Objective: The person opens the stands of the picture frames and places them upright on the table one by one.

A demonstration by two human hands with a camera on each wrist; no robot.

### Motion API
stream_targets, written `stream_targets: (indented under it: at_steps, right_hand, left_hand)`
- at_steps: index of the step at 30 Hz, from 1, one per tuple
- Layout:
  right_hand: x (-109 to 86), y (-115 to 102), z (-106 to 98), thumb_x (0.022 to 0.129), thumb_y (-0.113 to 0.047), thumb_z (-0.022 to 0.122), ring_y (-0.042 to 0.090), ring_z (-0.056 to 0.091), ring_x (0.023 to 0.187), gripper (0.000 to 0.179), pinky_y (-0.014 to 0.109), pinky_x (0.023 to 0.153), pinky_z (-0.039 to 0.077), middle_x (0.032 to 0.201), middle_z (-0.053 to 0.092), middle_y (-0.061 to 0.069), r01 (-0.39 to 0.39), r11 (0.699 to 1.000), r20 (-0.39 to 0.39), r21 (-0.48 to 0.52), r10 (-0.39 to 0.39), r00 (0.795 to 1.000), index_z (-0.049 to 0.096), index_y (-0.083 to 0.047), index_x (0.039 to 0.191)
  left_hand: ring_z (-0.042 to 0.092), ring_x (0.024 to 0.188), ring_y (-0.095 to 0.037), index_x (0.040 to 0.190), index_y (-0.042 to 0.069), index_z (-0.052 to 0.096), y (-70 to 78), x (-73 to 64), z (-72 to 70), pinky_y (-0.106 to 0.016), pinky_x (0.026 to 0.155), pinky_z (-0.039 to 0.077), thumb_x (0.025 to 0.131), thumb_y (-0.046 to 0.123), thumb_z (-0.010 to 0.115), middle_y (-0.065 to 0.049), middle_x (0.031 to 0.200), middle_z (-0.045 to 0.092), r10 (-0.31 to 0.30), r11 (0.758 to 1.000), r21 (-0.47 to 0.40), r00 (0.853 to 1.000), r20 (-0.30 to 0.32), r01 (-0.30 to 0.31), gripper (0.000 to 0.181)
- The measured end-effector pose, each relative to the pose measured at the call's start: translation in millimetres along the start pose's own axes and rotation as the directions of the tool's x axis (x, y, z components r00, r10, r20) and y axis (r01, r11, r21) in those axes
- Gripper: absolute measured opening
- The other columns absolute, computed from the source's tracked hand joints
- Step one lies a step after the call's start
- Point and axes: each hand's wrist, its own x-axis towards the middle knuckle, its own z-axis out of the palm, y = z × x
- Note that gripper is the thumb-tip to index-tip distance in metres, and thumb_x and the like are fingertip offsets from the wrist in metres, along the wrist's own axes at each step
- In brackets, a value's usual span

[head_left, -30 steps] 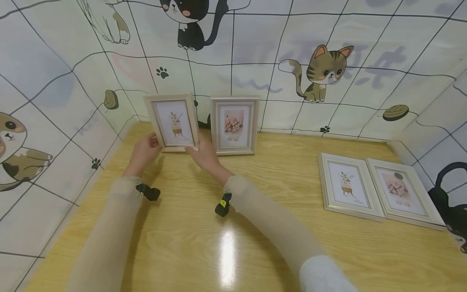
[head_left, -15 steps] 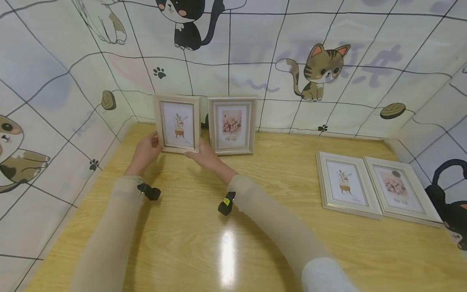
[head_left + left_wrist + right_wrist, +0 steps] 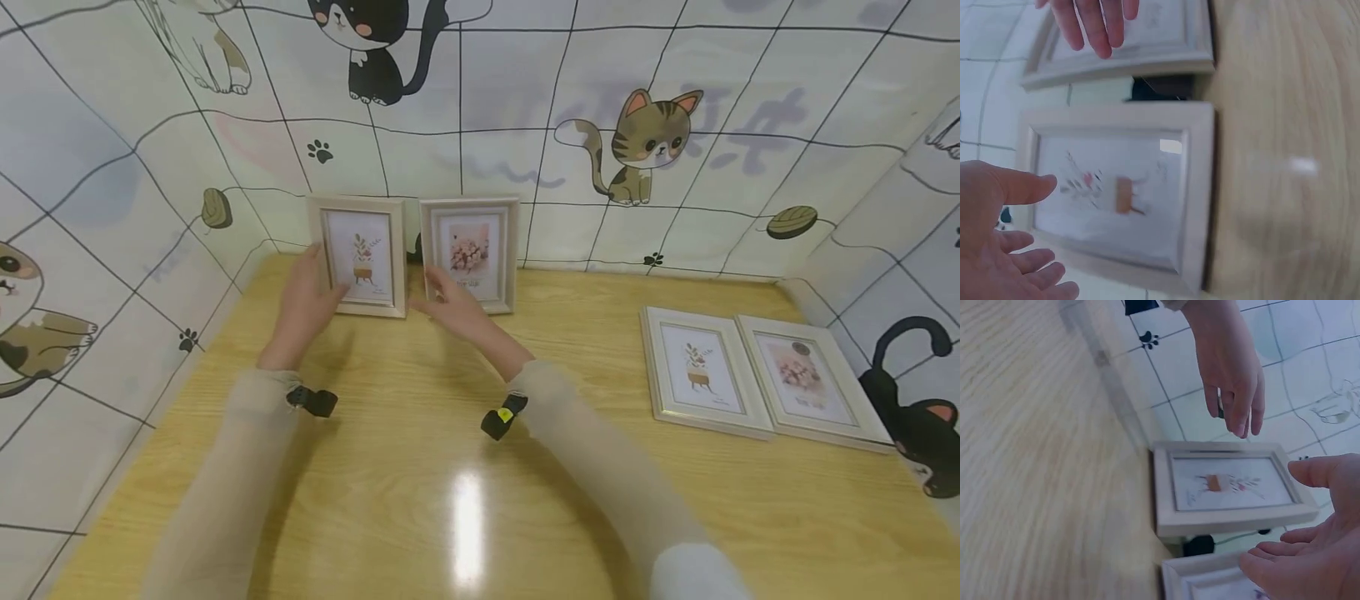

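Note:
A cream picture frame with a potted-plant print (image 3: 362,258) stands upright at the back left of the table. My left hand (image 3: 303,296) is at its left edge, fingers loosely extended; in the left wrist view the thumb (image 3: 1038,187) overlaps the frame's edge. My right hand (image 3: 461,308) is between this frame and a second standing one with a pink flower print (image 3: 491,237). Its fingers are spread and hold nothing, overlapping the flower frame's lower left in the head view. In the right wrist view the right hand (image 3: 1316,544) has its palm turned toward the plant frame.
Two more frames lie flat side by side at the right, one with a plant print (image 3: 701,375) and one with a pink flower print (image 3: 813,387). Behind the wooden table (image 3: 390,492) rises a wall covering (image 3: 502,92) with cat drawings.
The plant frame has been turned to face straighter forward and let go. My right hand has moved right, off its edge; my left hand has opened along its left side.

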Motion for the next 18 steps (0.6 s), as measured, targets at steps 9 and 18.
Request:
stream_targets:
  at_steps: [9,18]
  right_hand:
    - [-22.4,8.1,-43.3,0.102,-0.021,0.055,0.031,0.029,0.151,0.063,0.044,0.125,0.029,0.162,0.030,0.019,0.065,0.996,-0.150,0.067,-0.055,0.987,0.026,0.000,0.154]
    - [-36.6,30.9,-67.1,0.100,-0.013,0.057,0.038,0.045,0.136,0.058,0.043,0.118,0.041,0.149,0.041,0.024,0.069,0.996,-0.347,0.062,-0.044,0.937,0.032,0.003,0.150]
  left_hand:
    - [0.029,0.148,-0.041,0.156,0.000,0.024,31.9,-13.0,17.3,-0.055,0.123,0.027,0.101,0.019,0.057,-0.024,0.160,0.030,0.117,0.988,-0.117,0.982,0.148,-0.100,0.067]
    - [0.024,0.151,-0.039,0.156,-0.004,0.017,40.8,-17.2,58.2,-0.050,0.124,0.028,0.102,0.021,0.056,-0.023,0.164,0.021,0.131,0.977,-0.202,0.944,0.304,-0.070,0.071]
